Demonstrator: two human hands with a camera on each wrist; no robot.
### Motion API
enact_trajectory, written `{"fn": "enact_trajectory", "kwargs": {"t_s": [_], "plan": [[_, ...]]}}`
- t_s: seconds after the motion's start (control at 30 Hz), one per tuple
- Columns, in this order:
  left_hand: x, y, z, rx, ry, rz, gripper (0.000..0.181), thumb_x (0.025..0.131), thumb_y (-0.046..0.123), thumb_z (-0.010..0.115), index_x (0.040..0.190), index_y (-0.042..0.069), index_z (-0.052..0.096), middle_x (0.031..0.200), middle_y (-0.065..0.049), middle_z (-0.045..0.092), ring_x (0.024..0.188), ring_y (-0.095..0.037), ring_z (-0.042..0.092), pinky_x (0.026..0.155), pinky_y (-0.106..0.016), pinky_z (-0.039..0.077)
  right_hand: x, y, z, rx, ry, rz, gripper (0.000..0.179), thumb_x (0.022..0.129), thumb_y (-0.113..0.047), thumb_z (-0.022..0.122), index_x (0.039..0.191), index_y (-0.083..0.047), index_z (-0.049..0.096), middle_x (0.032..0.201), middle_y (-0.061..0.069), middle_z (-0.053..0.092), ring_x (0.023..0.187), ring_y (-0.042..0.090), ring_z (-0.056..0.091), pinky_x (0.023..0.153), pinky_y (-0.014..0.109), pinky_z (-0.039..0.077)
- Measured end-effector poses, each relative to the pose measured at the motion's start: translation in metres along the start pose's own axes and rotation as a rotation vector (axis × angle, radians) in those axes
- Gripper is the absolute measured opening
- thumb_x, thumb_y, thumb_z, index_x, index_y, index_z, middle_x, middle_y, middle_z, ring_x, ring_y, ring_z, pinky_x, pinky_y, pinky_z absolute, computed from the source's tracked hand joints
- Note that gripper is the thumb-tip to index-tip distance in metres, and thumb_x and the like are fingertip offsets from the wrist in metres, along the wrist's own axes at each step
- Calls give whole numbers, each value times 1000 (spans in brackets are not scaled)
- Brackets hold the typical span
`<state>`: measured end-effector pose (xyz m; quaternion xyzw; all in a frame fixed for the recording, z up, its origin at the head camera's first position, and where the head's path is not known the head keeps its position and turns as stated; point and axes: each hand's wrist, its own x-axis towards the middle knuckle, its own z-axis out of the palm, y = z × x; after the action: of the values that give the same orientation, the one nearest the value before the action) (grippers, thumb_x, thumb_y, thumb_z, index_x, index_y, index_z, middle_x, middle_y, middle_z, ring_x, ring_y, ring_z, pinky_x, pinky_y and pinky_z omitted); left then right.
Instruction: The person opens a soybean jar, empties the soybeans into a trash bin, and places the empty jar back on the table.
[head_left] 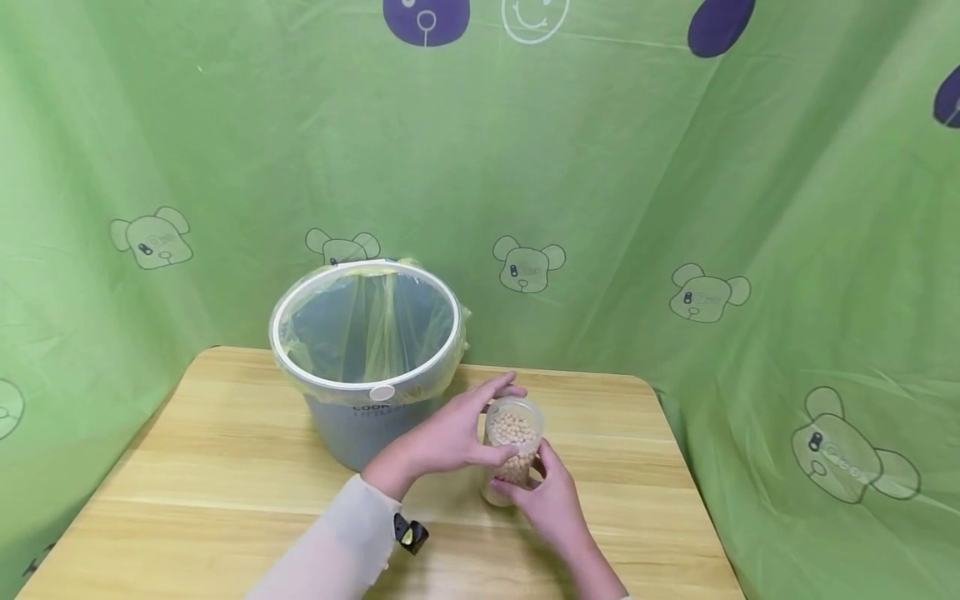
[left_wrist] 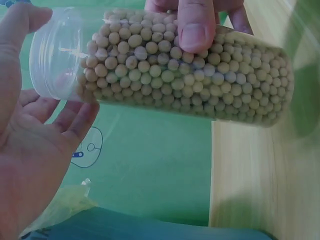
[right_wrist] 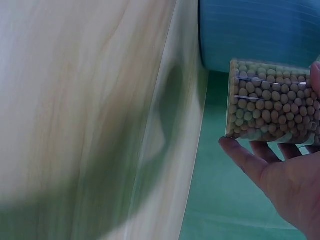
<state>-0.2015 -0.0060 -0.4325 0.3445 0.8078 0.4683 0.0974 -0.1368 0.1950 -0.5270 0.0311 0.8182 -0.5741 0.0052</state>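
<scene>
Clearly, the jar (left_wrist: 150, 70) is see-through and roughly cylindrical, with a translucent, ridged band (left_wrist: 55, 55) round its top end. Small, round, beige beans (left_wrist: 250, 75) fill most of it, leaving a clear stretch near the top. It is held just above the tabletop (head_left: 240, 467), to the right of the bucket and near it, its top tipped toward the head camera. Both hands grasp it: the left hand (head_left: 446, 437) has thumb and fingers curled about the upper end, while the right hand (head_left: 555, 500) grips the body lower down.

The bucket (head_left: 345, 433) is blue-grey, wide-mouthed and partly lettered on its side. A thin yellow bag (head_left: 386, 325) lines it and spills over the outside — a white ring (head_left: 459, 325) sits round the mouth.

Underneath, the tabletop is pale wood grain with rounded far corners. Behind and to both sides hangs a green curtain (head_left: 600, 167) — creased, printed with outlined bear heads and purple shapes. A light sleeve (head_left: 330, 542) covers the left forearm.
</scene>
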Motion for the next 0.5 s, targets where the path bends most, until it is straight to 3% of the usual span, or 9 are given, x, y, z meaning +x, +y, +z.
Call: {"fn": "enact_trajectory", "kwargs": {"t_s": [0.33, 0.5], "plan": [[2, 7, 18, 186, 111, -86, 84, 90, 56, 83, 161, 23, 51, 152, -6, 47, 130, -22, 60, 113, -44, 59, -6, 1, 10, -65, 99, -59, 87, 81, -18, 96, 156, -17, 53, 159, 12, 58, 140, 45, 61, 112, 60, 60], [5, 8, 29, 214, 197, -131, 81, 89, 56, 84, 152, 14, 56, 150, -9, 47, 127, -25, 61, 108, -45, 62, -8, 1, 17, -105, 167, -80, 77, 82, -21, 97, 148, -14, 58, 152, 13, 61, 136, 43, 64, 112, 58, 60]]}}
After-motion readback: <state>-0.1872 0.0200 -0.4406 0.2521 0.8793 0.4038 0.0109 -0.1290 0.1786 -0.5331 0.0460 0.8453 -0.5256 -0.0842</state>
